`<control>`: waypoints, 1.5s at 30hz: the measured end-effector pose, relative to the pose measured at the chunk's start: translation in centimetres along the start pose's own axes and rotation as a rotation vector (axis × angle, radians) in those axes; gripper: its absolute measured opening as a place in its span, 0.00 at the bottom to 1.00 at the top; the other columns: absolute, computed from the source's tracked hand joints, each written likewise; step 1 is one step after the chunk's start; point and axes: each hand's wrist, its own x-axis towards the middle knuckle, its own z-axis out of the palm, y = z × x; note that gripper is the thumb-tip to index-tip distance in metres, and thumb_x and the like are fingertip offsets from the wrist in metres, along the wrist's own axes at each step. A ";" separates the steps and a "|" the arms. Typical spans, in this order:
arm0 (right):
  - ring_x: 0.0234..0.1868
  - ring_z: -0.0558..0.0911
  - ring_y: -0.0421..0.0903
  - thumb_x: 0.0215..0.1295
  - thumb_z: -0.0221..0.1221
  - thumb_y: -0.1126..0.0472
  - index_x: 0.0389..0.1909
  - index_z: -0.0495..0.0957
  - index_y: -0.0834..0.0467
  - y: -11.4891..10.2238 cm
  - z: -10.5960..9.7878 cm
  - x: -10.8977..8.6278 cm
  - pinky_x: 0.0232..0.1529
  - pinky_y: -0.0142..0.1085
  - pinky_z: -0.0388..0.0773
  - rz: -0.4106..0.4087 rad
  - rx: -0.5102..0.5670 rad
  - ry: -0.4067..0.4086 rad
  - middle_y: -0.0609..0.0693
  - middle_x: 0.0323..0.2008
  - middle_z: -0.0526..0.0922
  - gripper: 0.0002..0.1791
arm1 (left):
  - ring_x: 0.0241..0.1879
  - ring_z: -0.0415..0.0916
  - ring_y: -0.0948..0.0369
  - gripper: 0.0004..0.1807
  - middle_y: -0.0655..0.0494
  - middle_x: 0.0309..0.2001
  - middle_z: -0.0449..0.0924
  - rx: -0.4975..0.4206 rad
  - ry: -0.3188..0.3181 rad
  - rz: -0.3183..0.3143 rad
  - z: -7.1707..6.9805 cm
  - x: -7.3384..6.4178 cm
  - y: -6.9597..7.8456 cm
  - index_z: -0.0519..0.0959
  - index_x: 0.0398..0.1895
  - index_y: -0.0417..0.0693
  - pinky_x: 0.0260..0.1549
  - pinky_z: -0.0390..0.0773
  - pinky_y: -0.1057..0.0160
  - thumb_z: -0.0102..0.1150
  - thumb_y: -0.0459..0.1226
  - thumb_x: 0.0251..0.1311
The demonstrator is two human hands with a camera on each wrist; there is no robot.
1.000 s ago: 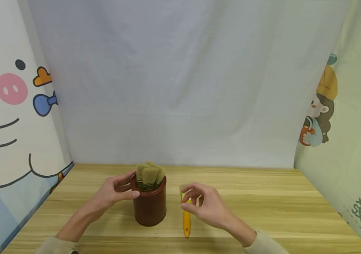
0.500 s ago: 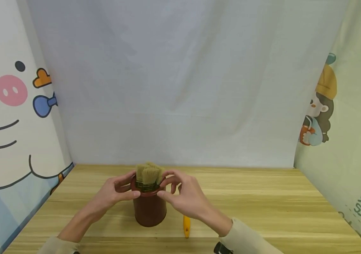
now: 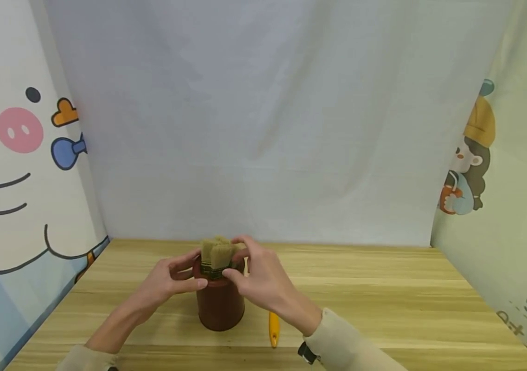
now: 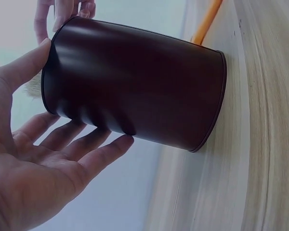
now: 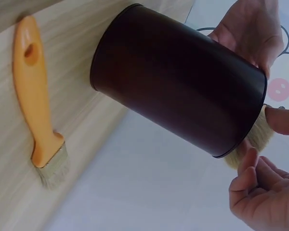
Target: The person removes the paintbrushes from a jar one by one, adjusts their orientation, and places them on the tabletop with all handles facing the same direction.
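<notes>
A dark red cylindrical canister (image 3: 220, 307) stands upright on the table with several paintbrushes (image 3: 219, 255) in it, bristles up. My left hand (image 3: 163, 281) holds it near the rim, thumb at the front and fingers round the far side, as the left wrist view also shows. Over the canister's mouth, my right hand (image 3: 263, 278) pinches a paintbrush (image 5: 260, 137) by its upper part between thumb and fingers. The handles inside the canister are hidden. To the right lies a loose paintbrush with an orange-yellow handle (image 5: 32, 86), partly covered by my right hand in the head view.
The wood-grain table (image 3: 375, 304) runs back to a pale cloth backdrop (image 3: 263, 129). Printed cartoon panels hang at the left (image 3: 19, 170) and right (image 3: 500, 206) sides. A black strap (image 3: 307, 353) shows by my right sleeve.
My right hand has moved left from above the loose paintbrush to the canister's mouth and now pinches a paintbrush there. My left hand and the canister have stayed in place.
</notes>
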 end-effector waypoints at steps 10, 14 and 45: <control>0.23 0.80 0.36 0.63 0.74 0.66 0.60 0.76 0.57 -0.1 1.0 0.7 0.26 0.33 0.78 0.070 0.028 0.039 0.48 0.36 0.88 0.26 | 0.74 0.58 0.32 0.47 0.34 0.80 0.55 -0.001 -0.006 0.013 0.0 0.2 0.0 0.55 0.84 0.40 0.66 0.73 0.43 0.69 0.39 0.69; 0.23 0.80 0.36 0.63 0.74 0.67 0.54 0.76 0.56 0.3 1.4 0.7 0.24 0.33 0.77 0.040 0.045 0.053 0.46 0.33 0.88 0.23 | 0.74 0.58 0.32 0.47 0.34 0.80 0.53 -0.003 -0.009 -0.003 0.0 0.2 0.1 0.54 0.84 0.39 0.67 0.71 0.41 0.69 0.40 0.69; 0.18 0.73 0.36 0.64 0.72 0.70 0.56 0.76 0.56 1.1 1.6 0.9 0.20 0.30 0.68 -0.058 0.040 0.075 0.50 0.36 0.90 0.22 | 0.74 0.57 0.32 0.47 0.33 0.79 0.56 -0.005 -0.007 0.026 -0.1 0.0 0.0 0.55 0.84 0.41 0.65 0.75 0.45 0.70 0.39 0.68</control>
